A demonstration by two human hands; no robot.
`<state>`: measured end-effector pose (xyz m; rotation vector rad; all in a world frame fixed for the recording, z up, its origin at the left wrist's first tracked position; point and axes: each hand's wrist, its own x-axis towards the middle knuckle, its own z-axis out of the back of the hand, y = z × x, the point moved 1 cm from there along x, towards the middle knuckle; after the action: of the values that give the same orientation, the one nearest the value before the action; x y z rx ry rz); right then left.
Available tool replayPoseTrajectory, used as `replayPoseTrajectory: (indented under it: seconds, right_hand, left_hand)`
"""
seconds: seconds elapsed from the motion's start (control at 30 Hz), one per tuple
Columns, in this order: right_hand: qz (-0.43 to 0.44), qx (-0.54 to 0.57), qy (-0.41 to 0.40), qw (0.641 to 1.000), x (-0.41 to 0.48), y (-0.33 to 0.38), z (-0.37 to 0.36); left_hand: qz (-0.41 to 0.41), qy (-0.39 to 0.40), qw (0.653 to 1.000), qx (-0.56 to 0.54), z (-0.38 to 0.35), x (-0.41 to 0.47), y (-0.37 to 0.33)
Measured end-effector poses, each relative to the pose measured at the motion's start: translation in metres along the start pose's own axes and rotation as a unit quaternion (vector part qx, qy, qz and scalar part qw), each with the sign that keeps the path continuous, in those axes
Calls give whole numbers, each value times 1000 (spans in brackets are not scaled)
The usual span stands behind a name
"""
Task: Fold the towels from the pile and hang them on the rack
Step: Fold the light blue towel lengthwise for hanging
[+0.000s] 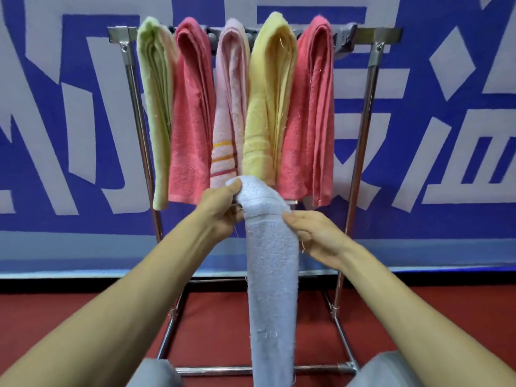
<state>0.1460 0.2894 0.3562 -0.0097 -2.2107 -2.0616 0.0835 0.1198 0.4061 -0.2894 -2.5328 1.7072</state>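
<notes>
A folded pale blue towel (272, 269) drapes over the lower front bar of the metal rack (363, 152), its long end hanging toward the floor. My left hand (220, 208) pinches the towel's top fold from the left. My right hand (315, 233) grips its right edge just below the fold. On the top bar hang several folded towels: a light green towel (157, 107), a coral towel (190, 115), a pink striped towel (230, 107), a yellow towel (268, 101) and a second coral towel (310, 113). The pile is out of view.
The rack's base bars (251, 370) rest on a red floor (55, 317). A blue and white banner wall (446, 121) stands right behind the rack. My grey-clad knees (156, 372) show at the bottom edge.
</notes>
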Motion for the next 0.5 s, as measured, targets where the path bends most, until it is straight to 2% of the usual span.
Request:
replayPoseTrajectory:
  seconds: [0.1, 0.23, 0.37, 0.5]
  right_hand:
    - [-17, -11, 8, 1000, 3, -31, 5]
    - [-81, -24, 14, 996, 6, -69, 8]
    - [-100, -41, -40, 993, 8, -102, 6]
    - [-112, -163, -62, 978, 14, -121, 10]
  left_hand:
    - [29, -11, 999, 10, 19, 15, 26]
    - [62, -34, 998, 5, 39, 22, 59]
    - [111, -57, 991, -44, 57, 26, 98]
    - [152, -77, 976, -137, 76, 30, 136]
